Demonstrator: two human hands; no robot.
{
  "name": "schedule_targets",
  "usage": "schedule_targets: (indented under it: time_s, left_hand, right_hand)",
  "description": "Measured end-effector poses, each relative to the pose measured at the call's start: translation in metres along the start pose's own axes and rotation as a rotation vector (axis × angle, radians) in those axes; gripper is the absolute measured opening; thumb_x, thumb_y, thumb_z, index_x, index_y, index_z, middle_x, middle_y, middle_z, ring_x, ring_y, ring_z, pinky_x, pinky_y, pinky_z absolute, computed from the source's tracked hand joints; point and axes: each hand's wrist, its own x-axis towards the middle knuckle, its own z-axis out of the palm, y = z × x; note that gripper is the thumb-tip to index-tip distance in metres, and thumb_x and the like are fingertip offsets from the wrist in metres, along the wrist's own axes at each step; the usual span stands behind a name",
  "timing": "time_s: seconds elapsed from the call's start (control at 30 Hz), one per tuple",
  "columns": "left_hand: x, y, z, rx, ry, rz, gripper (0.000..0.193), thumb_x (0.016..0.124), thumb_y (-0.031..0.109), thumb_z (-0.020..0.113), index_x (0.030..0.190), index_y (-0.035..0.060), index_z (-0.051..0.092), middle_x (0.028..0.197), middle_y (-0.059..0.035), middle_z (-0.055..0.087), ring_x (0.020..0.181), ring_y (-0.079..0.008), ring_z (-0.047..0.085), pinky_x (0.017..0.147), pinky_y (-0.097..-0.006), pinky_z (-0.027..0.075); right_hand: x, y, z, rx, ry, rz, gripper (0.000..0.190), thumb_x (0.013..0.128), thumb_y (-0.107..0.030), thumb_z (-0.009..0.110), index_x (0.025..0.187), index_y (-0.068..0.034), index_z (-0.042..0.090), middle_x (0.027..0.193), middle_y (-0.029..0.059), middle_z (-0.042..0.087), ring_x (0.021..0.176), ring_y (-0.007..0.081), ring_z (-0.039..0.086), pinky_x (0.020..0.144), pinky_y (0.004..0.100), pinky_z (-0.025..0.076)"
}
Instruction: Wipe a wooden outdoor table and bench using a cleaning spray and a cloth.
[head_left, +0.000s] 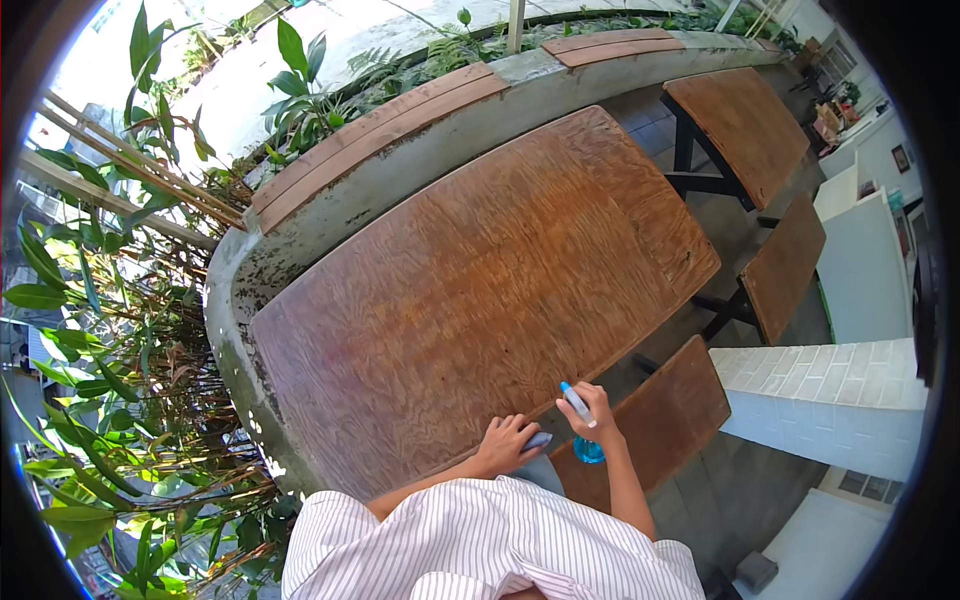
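My right hand (596, 412) grips a spray bottle (589, 450) by its neck. The bottle has a white trigger head, a light blue nozzle tip and a blue body below my fingers. Its nozzle points over the near edge of a large brown wooden table (450, 300). To the left of it, my left hand (504, 444) rests at that same edge with a grey-blue cloth (538, 440) under its fingers and thumb. Much of the cloth is hidden by the hand. The tabletop shows worn, streaky wood grain.
A wooden bench (660, 427) stands at the near right, another bench (784, 270) beyond it. Past the large table's right end is a second wooden table (739, 127). A concrete wall (420, 165) with plank seats runs behind. Leafy plants (112, 390) crowd the left; a white brick pillar (817, 405) rises right.
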Motion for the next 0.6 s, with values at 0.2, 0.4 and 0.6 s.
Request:
schedule_targets:
  time_s: [0.2,0.4,0.6]
  left_hand:
    - [-0.066,-0.08,-0.07,-0.014,0.634,-0.573,0.031,0.088,0.032,0.064,0.105,0.0054,0.063,0.101,-0.0123,0.061,0.091,-0.0324,0.059,0.077,-0.0417,0.043]
    - [-0.083,-0.154,-0.137,0.133,1.012,-0.714,0.033,0.093,0.036,0.06,0.107,0.0059,0.061,0.103,-0.0129,0.059,0.095,-0.0329,0.059,0.081,-0.0432,0.042]
    - [-0.055,-0.143,-0.113,0.225,0.741,-0.483,0.035,0.088,0.036,0.066,0.109,0.0088,0.061,0.109,-0.0108,0.056,0.102,-0.03,0.053,0.088,-0.0438,0.037]
  right_hand:
    - [-0.013,-0.012,0.05,-0.125,-0.397,-0.098,0.029,0.082,-0.031,0.071,0.067,-0.007,0.062,0.063,0.0122,0.06,0.066,0.0306,0.056,0.075,0.0397,0.038]
    - [0.019,-0.054,0.102,-0.086,-0.313,-0.108,0.034,0.083,-0.028,0.07,0.062,-0.004,0.057,0.062,0.0146,0.058,0.065,0.0333,0.055,0.075,0.0409,0.039]
    - [0.039,-0.077,0.13,0.116,0.096,0.008,0.031,0.086,-0.019,0.068,0.063,-0.002,0.055,0.06,0.0111,0.055,0.053,0.0232,0.053,0.05,0.037,0.034]
